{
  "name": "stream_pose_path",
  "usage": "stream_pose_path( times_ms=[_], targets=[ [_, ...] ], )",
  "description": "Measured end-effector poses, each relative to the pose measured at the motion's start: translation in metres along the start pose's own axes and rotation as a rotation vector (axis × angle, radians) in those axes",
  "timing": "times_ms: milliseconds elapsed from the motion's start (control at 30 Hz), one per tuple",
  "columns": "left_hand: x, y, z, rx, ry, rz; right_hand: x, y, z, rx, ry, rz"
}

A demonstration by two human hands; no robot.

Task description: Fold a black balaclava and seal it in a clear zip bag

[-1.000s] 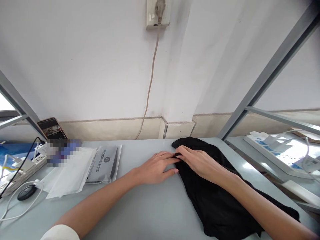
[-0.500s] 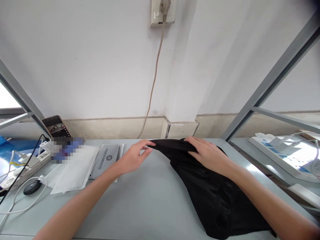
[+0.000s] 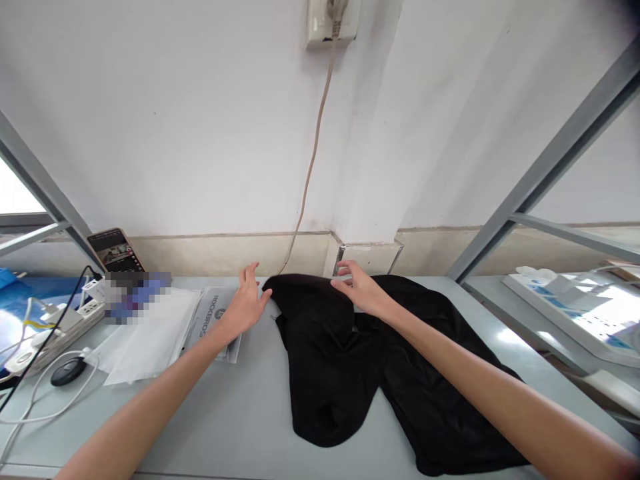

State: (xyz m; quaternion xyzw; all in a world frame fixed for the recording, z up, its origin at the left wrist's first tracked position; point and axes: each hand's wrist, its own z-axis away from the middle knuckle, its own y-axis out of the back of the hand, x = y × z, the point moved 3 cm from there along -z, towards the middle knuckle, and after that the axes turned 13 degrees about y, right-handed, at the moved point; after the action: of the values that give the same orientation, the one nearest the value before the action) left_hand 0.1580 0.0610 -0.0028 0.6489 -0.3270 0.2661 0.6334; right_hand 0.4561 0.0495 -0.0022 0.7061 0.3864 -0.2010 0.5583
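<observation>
A black cloth garment (image 3: 330, 373) lies spread on the grey table, with two wide parts pointing toward me; its exact kind I cannot tell. My left hand (image 3: 246, 303) is at its upper left corner, fingers apart, the thumb at the fabric's edge. Over the garment's upper edge is my right hand (image 3: 363, 288), its fingers spread and curved with nothing between them. Whether the right fingertips touch the fabric is unclear. Under the right forearm, part of the garment is hidden.
Left of the garment lie a grey ROCKBROS packet (image 3: 207, 320) and white plastic bags (image 3: 155, 340). Farther left are a leaning phone (image 3: 116, 250), a power strip (image 3: 75, 323), cables and a black oval object (image 3: 69, 371). Metal frame bars (image 3: 540, 153) flank the table (image 3: 250, 413).
The garment's left part has been unfolded and spread leftward across the table. Both hands have moved left; the fingers of each have come apart from the cloth.
</observation>
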Motion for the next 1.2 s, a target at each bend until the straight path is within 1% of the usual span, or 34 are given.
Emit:
stream_pose_path(
  times_ms=[33, 100, 167, 200, 267, 333, 367, 467, 533, 600, 667, 767, 833, 900, 967, 1033, 1067, 1133, 1200],
  targets=[
    [-0.002, -0.002, 0.005, 0.008, -0.035, -0.068, 0.003, -0.002, 0.001, 0.022, 0.024, 0.051],
    [-0.004, -0.006, 0.021, -0.058, -0.109, -0.158, 0.006, -0.002, 0.010, 0.009, 0.076, 0.129],
    [-0.008, -0.010, 0.040, -0.166, -0.124, -0.235, 0.004, -0.001, 0.025, -0.062, 0.116, 0.174],
    [-0.010, -0.011, 0.048, -0.201, -0.131, -0.269, 0.002, 0.001, 0.034, -0.101, 0.130, 0.189],
    [-0.013, -0.014, 0.058, -0.208, -0.162, -0.309, -0.002, 0.004, 0.050, -0.173, 0.157, 0.222],
    [-0.014, -0.017, 0.058, -0.186, -0.186, -0.288, -0.005, 0.006, 0.063, -0.246, 0.183, 0.272],
    [-0.014, -0.019, 0.055, -0.194, -0.178, -0.252, -0.006, 0.007, 0.068, -0.276, 0.192, 0.292],
    [-0.016, -0.025, 0.039, -0.273, -0.096, -0.108, -0.009, 0.007, 0.075, -0.337, 0.195, 0.304],
    [-0.017, -0.025, 0.028, -0.302, -0.051, -0.041, -0.010, 0.008, 0.074, -0.358, 0.180, 0.286],
    [-0.019, -0.019, 0.018, -0.286, -0.015, -0.001, -0.009, 0.010, 0.072, -0.370, 0.158, 0.266],
    [-0.024, -0.008, 0.011, -0.238, 0.031, 0.016, -0.005, 0.013, 0.068, -0.379, 0.141, 0.242],
    [-0.032, 0.010, 0.004, -0.123, 0.084, -0.030, 0.000, 0.013, 0.063, -0.400, 0.143, 0.220],
    [-0.034, 0.019, 0.004, -0.030, 0.086, -0.076, -0.001, 0.011, 0.061, -0.392, 0.165, 0.264],
    [-0.032, 0.021, 0.010, 0.063, 0.028, -0.124, -0.009, 0.009, 0.061, -0.347, 0.221, 0.355],
    [-0.026, 0.019, 0.022, 0.130, -0.093, -0.202, -0.023, 0.007, 0.064, -0.311, 0.295, 0.425],
    [-0.021, 0.013, 0.039, 0.138, -0.207, -0.295, -0.036, 0.003, 0.071, -0.354, 0.323, 0.409],
    [-0.021, 0.011, 0.048, 0.120, -0.230, -0.322, -0.040, 0.001, 0.075, -0.392, 0.308, 0.390],
    [-0.021, 0.007, 0.065, 0.056, -0.225, -0.322, -0.044, -0.002, 0.084, -0.457, 0.275, 0.378],
    [-0.022, 0.005, 0.079, -0.029, -0.201, -0.316, -0.043, -0.004, 0.095, -0.479, 0.287, 0.382]
  ],
)
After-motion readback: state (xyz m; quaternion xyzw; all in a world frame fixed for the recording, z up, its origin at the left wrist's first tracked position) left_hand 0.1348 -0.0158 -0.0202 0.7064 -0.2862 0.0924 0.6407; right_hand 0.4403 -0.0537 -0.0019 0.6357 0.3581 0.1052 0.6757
